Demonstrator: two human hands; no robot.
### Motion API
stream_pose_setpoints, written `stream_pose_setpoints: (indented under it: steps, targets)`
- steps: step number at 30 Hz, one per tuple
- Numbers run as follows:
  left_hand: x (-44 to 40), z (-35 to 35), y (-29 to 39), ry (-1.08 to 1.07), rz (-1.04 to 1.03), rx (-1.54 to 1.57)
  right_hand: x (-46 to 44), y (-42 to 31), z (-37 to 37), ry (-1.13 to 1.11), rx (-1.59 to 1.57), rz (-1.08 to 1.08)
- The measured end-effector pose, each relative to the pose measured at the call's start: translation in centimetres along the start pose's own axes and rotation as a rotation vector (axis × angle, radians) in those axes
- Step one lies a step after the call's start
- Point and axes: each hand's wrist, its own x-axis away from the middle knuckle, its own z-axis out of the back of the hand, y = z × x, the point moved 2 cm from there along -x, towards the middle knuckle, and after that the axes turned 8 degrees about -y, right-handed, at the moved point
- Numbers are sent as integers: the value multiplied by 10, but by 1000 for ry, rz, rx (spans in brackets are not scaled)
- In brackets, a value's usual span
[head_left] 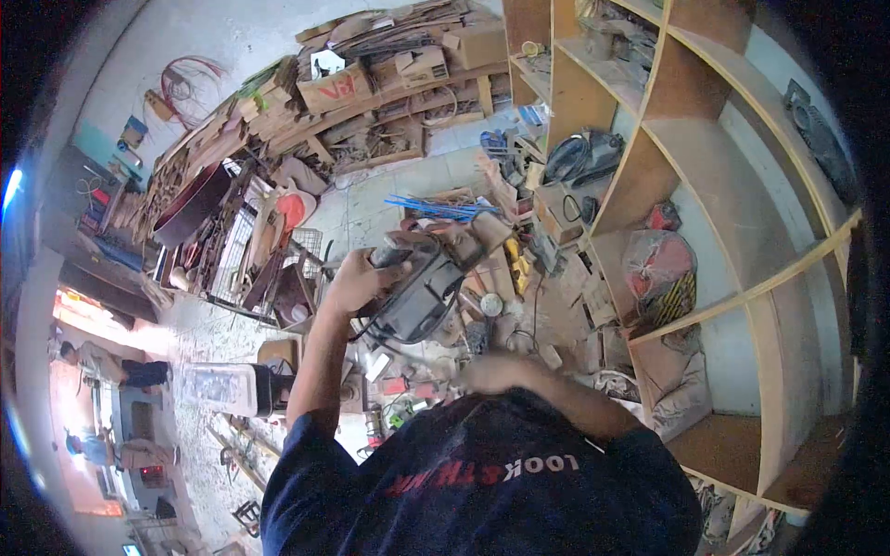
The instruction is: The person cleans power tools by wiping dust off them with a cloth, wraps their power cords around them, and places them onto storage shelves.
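Observation:
My left hand (364, 278) is wrapped round the handle of a dark power tool (417, 301), which hangs in front of my chest. A dark cable loops along the tool's lower side. My right hand (491, 372) is low, close to my shirt, and smeared by motion. Whether it holds anything cannot be made out. Beyond the tool lie thin blue rods (443, 207) and a yellow tool (516, 266) on the cluttered floor.
Wooden shelving (714, 176) stands at the right. Stacked wood and cardboard boxes (336, 91) line the back. A wire rack (243, 243) and a grey-lidded box (221, 388) are at the left. Two people (97, 363) (120, 453) are at the far left.

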Motion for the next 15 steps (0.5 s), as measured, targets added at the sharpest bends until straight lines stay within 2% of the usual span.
stream_pose_setpoints:
  steps: [2, 4, 6, 7, 8, 12, 13, 15]
  targets:
    - [-1, 0, -5, -35, 62, 74, 44, 14, 43, 357, -245, -497]
    - [-10, -6, -22, -136, 38, 123, 75, 25, 76, 458, -54, -657]
    - [-10, -8, -17, -131, 49, 48, 99, 47, 82, 855, 188, -576]
    - [-13, -8, -22, -141, 37, -4, 105, 68, 77, 860, 179, -586]
    - [-17, -8, -23, -147, 17, -56, 111, 86, 72, 772, 110, -622]
    - [-10, -23, -24, -175, 14, 10, 88, 119, 16, 283, -206, -703]
    - [-11, -25, -31, -179, 14, 141, 69, 115, -2, 243, -238, -690]
    - [-10, -28, -28, -168, 12, 285, 61, 79, 15, 413, -371, -605]
